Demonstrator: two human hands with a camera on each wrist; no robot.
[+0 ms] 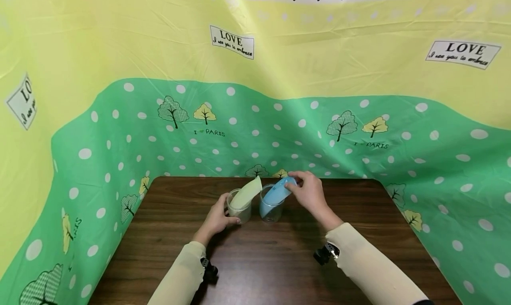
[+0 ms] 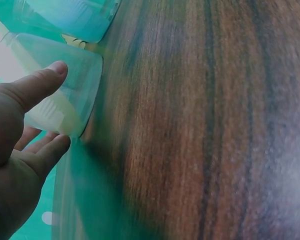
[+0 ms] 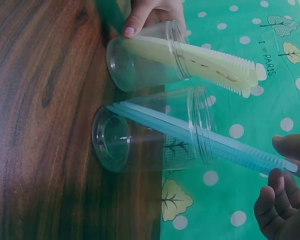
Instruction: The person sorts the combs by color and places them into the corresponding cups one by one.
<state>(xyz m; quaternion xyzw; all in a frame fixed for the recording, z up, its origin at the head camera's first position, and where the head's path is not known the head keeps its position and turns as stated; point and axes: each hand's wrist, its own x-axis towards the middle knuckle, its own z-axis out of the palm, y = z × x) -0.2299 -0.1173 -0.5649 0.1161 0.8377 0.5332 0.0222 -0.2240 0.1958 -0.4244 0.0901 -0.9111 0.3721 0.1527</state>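
Note:
Two clear jars stand side by side near the table's far edge. My left hand point(image 1: 217, 217) holds the left jar point(image 3: 147, 75), thumb on one side and fingers on the other. Pale yellow flat pieces with ridged edges point(image 1: 247, 193) lean in that jar and stick out past its rim. Inside the right jar point(image 3: 140, 155) lean similar blue flat pieces point(image 3: 180, 131), their lower ends near the base. My right hand point(image 1: 309, 192) pinches the upper end of the blue pieces between thumb and fingers, above the rim. What the pieces are, I cannot tell.
The jars rest on a dark wood-grain table point(image 1: 255, 260). A green and yellow patterned cloth point(image 1: 275, 119) hangs behind and along both sides of it. Dark wrist cameras point(image 1: 209, 271) sit below the sleeves.

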